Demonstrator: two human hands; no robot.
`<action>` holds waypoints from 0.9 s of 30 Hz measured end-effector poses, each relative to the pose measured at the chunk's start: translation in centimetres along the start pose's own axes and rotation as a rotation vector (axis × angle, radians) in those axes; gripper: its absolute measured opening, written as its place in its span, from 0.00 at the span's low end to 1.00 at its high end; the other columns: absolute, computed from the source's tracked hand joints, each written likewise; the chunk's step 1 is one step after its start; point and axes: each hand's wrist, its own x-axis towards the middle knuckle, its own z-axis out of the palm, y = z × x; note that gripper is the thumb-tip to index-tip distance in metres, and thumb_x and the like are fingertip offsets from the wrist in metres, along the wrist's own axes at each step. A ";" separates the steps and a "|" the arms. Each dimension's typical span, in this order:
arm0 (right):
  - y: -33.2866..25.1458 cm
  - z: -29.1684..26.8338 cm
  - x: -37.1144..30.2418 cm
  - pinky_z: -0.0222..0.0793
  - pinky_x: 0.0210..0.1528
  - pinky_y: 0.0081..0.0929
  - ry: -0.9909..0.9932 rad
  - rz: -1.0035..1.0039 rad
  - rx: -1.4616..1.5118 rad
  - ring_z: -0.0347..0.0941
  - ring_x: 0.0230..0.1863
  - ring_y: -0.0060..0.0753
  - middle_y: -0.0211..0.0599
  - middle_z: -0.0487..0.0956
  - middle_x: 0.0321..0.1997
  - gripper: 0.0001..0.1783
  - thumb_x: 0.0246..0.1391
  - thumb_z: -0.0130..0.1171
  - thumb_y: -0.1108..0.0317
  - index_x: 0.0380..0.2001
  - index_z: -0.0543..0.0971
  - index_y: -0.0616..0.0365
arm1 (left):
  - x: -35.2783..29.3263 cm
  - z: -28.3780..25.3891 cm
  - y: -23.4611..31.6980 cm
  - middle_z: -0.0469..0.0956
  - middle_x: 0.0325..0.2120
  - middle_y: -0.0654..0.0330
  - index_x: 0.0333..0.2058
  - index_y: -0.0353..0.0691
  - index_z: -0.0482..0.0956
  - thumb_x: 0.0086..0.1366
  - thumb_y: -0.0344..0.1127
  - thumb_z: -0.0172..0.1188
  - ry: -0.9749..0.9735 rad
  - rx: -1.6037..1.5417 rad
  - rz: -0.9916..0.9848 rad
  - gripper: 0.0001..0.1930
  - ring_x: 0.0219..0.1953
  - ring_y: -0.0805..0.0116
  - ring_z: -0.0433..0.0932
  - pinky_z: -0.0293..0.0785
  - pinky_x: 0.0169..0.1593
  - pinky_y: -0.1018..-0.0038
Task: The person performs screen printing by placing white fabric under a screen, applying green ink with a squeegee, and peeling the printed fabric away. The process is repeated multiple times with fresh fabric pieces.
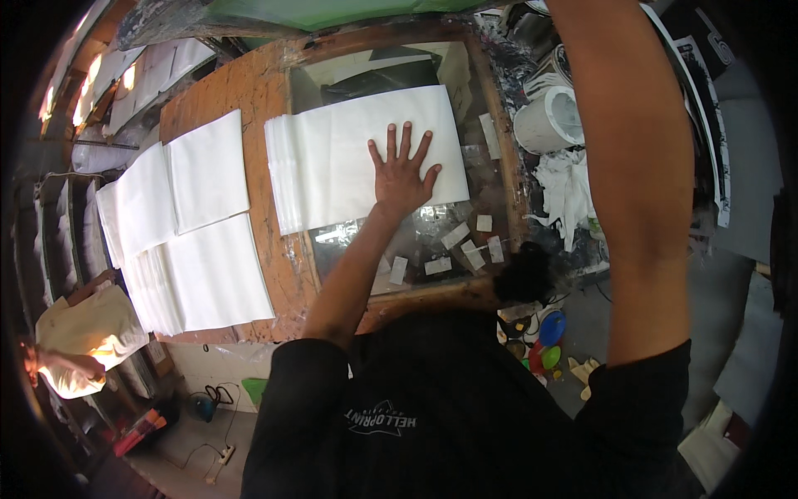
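Note:
My left hand (401,181) lies flat with its fingers spread on a stack of white sheets (332,170), whose left edges are fanned out. The stack rests partly on a glass panel (341,249) set in a wooden tabletop (264,83). My right arm (636,166) reaches up past the top edge of the picture, so the right hand is out of sight. Above the stack, a frame with a green surface (324,12) crosses the top of the view.
More white sheet stacks (212,270) lie on the wood at the left. Several small pale blocks (438,265) are on the glass. A white bucket (549,121) and a crumpled white cloth (564,187) sit at the right. Another person (87,333) is at the far left, beside racks (71,241).

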 end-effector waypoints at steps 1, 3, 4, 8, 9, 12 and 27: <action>0.8 0.2 0.3 0.69 0.40 0.34 0.029 -0.011 -0.028 0.69 0.33 0.31 0.34 0.73 0.30 0.30 0.70 0.40 0.41 0.25 0.77 0.51 | 0.0 -0.3 0.4 0.47 0.75 0.48 0.74 0.57 0.56 0.70 0.66 0.44 -0.019 0.011 0.003 0.38 0.77 0.40 0.38 0.32 0.69 0.27; -0.5 -0.5 -0.3 0.64 0.33 0.29 -0.107 0.118 -0.070 0.63 0.27 0.25 0.27 0.67 0.24 0.32 0.70 0.39 0.38 0.20 0.74 0.47 | 0.0 -1.2 0.8 0.46 0.76 0.48 0.74 0.57 0.55 0.65 0.74 0.45 -0.052 0.038 0.005 0.45 0.77 0.39 0.37 0.32 0.67 0.23; -0.4 -0.4 -0.8 0.61 0.30 0.27 -0.095 0.089 -0.072 0.62 0.25 0.22 0.26 0.68 0.21 0.33 0.70 0.39 0.38 0.19 0.77 0.47 | 0.1 -0.8 0.4 0.43 0.76 0.47 0.75 0.57 0.53 0.59 0.81 0.47 -0.021 0.031 0.006 0.52 0.77 0.38 0.33 0.29 0.65 0.21; -2.3 -1.0 -2.7 0.68 0.35 0.37 -0.040 0.099 -0.096 0.72 0.31 0.33 0.38 0.78 0.29 0.35 0.68 0.40 0.38 0.27 0.83 0.55 | 0.8 -2.5 1.6 0.38 0.76 0.41 0.75 0.52 0.49 0.57 0.81 0.50 -0.197 -0.016 -0.066 0.56 0.77 0.36 0.29 0.26 0.65 0.20; -1.3 -0.7 -1.9 0.70 0.38 0.39 0.001 0.043 -0.118 0.74 0.33 0.36 0.42 0.80 0.32 0.36 0.68 0.40 0.38 0.29 0.84 0.57 | 0.8 -2.4 2.6 0.37 0.76 0.39 0.76 0.49 0.47 0.60 0.78 0.50 -0.143 -0.093 -0.075 0.55 0.77 0.36 0.28 0.23 0.65 0.21; -0.8 -1.0 -3.4 0.72 0.49 0.45 -0.003 -0.058 -0.026 0.80 0.43 0.46 0.53 0.84 0.43 0.38 0.66 0.42 0.37 0.36 0.86 0.61 | -0.8 -4.9 7.4 0.62 0.65 0.38 0.65 0.38 0.65 0.64 0.55 0.62 -0.092 -0.441 0.078 0.38 0.69 0.40 0.57 0.53 0.68 0.41; -2.2 -0.3 -3.8 0.71 0.40 0.43 -0.003 0.098 -0.106 0.77 0.32 0.42 0.52 0.81 0.27 0.41 0.65 0.44 0.36 0.20 0.83 0.65 | -11.0 -3.5 15.4 0.79 0.45 0.49 0.39 0.35 0.82 0.57 0.32 0.63 -0.268 -0.788 0.440 0.12 0.51 0.52 0.76 0.75 0.54 0.57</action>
